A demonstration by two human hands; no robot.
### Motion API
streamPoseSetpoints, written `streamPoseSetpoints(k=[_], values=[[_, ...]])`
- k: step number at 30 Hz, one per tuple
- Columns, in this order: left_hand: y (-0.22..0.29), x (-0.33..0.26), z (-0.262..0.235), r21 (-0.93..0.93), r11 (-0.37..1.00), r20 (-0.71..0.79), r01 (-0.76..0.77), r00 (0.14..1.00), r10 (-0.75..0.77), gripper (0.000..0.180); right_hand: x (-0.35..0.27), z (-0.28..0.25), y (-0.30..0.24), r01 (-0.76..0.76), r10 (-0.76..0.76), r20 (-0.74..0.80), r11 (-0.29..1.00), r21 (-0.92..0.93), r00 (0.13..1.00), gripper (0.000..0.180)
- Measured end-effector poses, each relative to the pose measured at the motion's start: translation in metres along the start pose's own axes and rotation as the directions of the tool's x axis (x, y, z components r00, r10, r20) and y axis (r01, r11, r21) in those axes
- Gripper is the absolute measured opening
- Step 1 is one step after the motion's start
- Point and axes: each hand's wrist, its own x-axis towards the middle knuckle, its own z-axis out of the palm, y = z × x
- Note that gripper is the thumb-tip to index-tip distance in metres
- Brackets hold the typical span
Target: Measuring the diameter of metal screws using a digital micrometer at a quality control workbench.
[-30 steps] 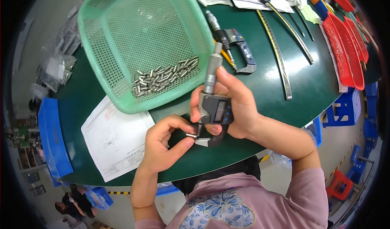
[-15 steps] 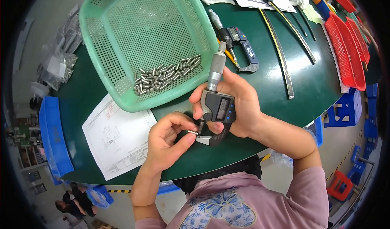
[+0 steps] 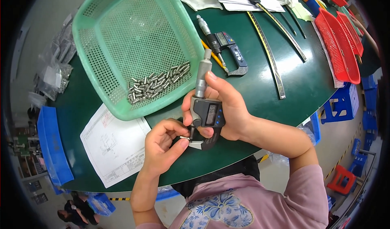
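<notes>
Staying put, right hand (image 3: 227,107) grips the micrometer (image 3: 205,107); left hand (image 3: 162,147) fingers still pinch a pin (image 3: 185,138).

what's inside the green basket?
The green mesh basket holds a loose heap of small metal pins near its lower edge; the rest is bare mesh. Whatever lies underneath it is covered.

A factory workshop was shown. A big dark green work table (image 3: 308,83) was seen, with a light green plastic mesh basket (image 3: 109,30) full of small shiny metal pins (image 3: 158,82). A second grey digital measuring tool (image 3: 225,46), long metal rulers (image 3: 266,52), red plastic trays (image 3: 337,46) and a printed drawing sheet (image 3: 111,147) were laid out. Blue plastic stools (image 3: 343,105) were seen on the floor.
</notes>
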Motion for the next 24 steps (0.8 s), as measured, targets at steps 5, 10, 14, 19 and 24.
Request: streamPoseSetpoints(k=[5,10,14,19,24], values=[[0.009,0.000,0.000,0.065,0.998,-0.038,0.001,0.999,0.001,0.015,-0.001,0.002,0.002,0.026,-0.027,0.018,0.999,0.021,0.999,0.065],[0.048,0.026,-0.012,0.874,0.437,-0.036,-0.212,0.869,0.494,0.018,-0.004,0.001,-0.002,0.036,-0.035,-0.034,0.998,0.053,0.999,0.068],[0.062,0.068,-0.019,0.966,0.130,0.152,-0.224,0.898,0.413,0.017,-0.004,0.004,-0.001,0.032,-0.032,-0.015,0.999,0.018,0.999,0.068],[0.049,0.110,-0.021,0.922,0.024,0.366,-0.386,0.891,0.269,0.013,-0.003,0.004,-0.001,0.044,-0.044,-0.021,0.999,-0.009,0.999,0.067],[0.048,0.117,-0.028,0.881,0.005,0.463,-0.473,0.864,0.197,0.013,-0.005,0.006,-0.002,0.057,-0.057,-0.035,0.998,-0.008,0.998,0.067]])
